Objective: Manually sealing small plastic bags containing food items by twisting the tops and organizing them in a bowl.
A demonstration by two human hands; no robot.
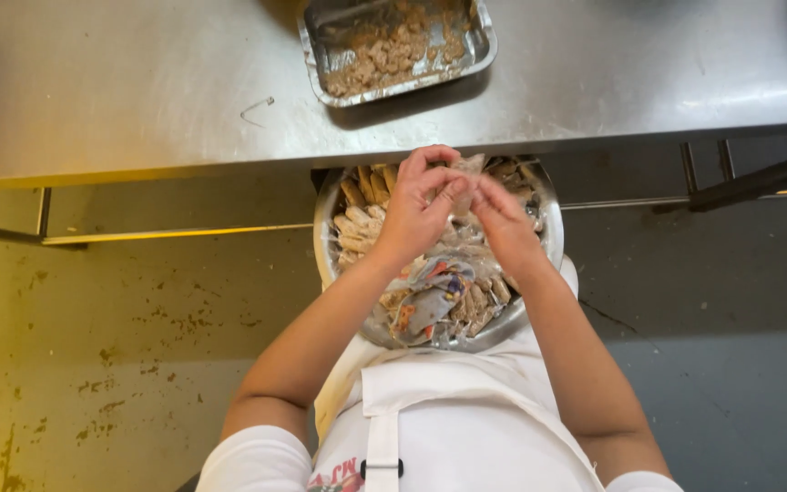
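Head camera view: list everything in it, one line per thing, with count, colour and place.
Steel table: one, grey metal, across the top of the view.
Metal tray: one, silver, on the table at the top, holding brown crumbly food.
Round bowl: one, silver, below the table edge on the person's lap, full of tan stick-shaped pieces and crumpled wrappers.
Wrapper: one, clear and thin, pinched between both hands over the bowl.
Floor: stained yellowish at left, grey at right.
Apron: one, white, at the bottom.
Left hand: fingers curled on the wrapper.
Right hand: fingertips on the wrapper.
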